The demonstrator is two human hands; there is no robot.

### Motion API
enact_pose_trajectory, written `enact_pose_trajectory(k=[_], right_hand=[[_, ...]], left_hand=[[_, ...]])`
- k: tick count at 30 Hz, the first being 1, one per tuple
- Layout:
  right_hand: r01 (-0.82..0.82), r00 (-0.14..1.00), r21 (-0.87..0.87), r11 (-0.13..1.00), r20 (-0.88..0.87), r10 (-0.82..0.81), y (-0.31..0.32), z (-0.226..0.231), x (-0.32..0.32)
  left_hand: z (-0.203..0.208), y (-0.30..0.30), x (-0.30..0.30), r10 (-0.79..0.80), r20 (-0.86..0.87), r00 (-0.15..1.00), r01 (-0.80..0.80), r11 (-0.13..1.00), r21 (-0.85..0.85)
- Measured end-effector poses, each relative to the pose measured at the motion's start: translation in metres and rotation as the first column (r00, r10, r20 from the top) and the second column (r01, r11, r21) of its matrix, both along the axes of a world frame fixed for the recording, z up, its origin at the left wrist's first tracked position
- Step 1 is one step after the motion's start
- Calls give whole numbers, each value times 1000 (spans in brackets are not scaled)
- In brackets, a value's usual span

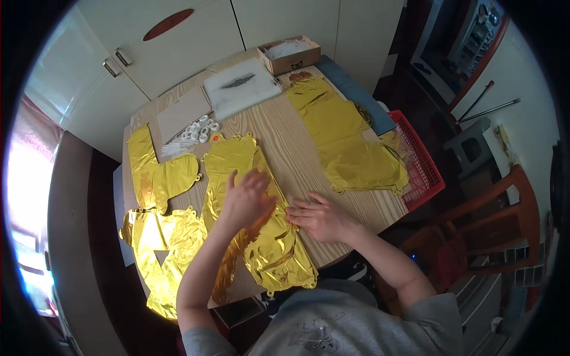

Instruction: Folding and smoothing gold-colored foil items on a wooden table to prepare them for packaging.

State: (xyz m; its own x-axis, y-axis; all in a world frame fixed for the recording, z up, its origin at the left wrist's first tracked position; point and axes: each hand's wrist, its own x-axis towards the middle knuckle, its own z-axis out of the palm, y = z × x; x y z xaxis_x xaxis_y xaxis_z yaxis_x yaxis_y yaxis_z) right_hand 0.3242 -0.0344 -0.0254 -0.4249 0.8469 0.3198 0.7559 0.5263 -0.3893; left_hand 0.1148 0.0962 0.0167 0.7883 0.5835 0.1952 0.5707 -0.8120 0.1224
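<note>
A flat gold foil balloon (270,237) lies lengthwise on the table in front of me, creased and partly folded, with small tabs along its edges and a red dot near its far end. Over its middle is my left hand (244,199), fingers apart and slightly blurred; whether it touches the foil I cannot tell. My right hand (323,218) rests at the balloon's right edge, its fingers stretched out and spread. To the left lie an L-shaped gold foil balloon (157,172) and a shiny one (178,231) with a triangular hole.
More flat gold foil balloons (338,142) lie at the right. Farther back are white rings (202,129), white sticks (177,147), a white board (237,98) and a cardboard box (291,56). A red basket (424,160) and wooden chair (493,219) stand at the right.
</note>
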Motion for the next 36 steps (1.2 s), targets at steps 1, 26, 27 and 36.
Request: enact_pose_trajectory(k=[1, 26, 27, 36], right_hand=[[-2, 1000, -3, 1000, 2, 2, 0, 0, 0], [-9, 1000, -13, 1000, 1, 9, 0, 3, 1], [-9, 1000, -16, 1000, 6, 9, -1, 3, 1], [-68, 997, -87, 994, 38, 72, -11, 13, 10]], left_hand=[[0, -10, -2, -47, -48, 998, 46, 999, -19], [-13, 72, 24, 138, -245, 960, -152, 988, -36], [-12, 72, 26, 133, -271, 953, -149, 988, -40], [-11, 67, 35, 135, -366, 921, -167, 984, -56]])
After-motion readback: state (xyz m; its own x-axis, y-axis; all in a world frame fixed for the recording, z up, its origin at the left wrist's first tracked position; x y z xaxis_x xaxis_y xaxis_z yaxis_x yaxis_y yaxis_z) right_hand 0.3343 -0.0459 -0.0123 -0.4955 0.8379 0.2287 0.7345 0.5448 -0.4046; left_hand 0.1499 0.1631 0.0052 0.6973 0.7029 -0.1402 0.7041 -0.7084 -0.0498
